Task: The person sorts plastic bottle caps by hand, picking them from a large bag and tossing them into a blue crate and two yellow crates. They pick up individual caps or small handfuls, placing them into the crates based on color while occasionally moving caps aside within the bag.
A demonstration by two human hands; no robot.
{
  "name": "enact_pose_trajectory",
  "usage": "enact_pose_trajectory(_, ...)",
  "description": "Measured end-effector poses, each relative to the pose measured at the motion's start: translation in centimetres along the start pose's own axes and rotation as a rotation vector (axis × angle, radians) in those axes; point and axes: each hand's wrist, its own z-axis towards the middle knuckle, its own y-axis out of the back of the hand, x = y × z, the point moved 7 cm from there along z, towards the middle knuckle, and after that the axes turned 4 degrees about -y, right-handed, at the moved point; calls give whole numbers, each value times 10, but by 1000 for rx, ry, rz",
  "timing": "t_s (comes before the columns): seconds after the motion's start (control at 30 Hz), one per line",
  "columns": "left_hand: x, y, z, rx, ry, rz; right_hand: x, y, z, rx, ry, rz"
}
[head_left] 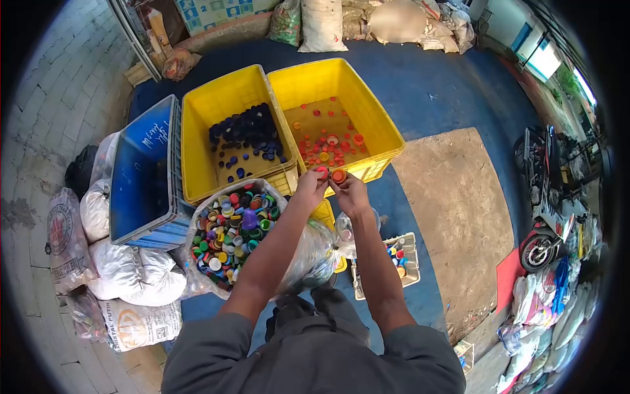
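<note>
My left hand (310, 188) pinches a red bottle cap (322, 170) near the front edge of the right yellow crate (387, 141). Close beside it, my right hand (352, 193) grips an orange cap (338, 176) with its round opening facing up. Red and orange caps (332, 140) lie scattered on that crate's floor. The left yellow crate (197, 131) holds a heap of dark blue caps (246, 128). In front of it stands a clear plastic sack (308, 253) full of mixed-colour bottle caps (230, 236), beneath my left forearm.
A blue crate (141, 164) stands left of the yellow ones. Several stuffed sacks (134, 276) are piled at the left. A white basket (412, 262) with caps sits below my right forearm. A motorcycle (545, 223) and more bags (551, 315) are at the right.
</note>
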Motion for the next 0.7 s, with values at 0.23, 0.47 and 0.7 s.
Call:
enact_pose_trajectory(0.23, -19, -76, 55, 78, -202, 97, 65, 4, 106, 5, 48, -331)
enact_pose_trajectory(0.47, -40, -93, -49, 258, -323, 122, 74, -26, 107, 99, 75, -246)
enact_pose_trajectory(0.7, -23, 13, -165, 203, -326, 312, -8, -17, 47, 66, 42, -302)
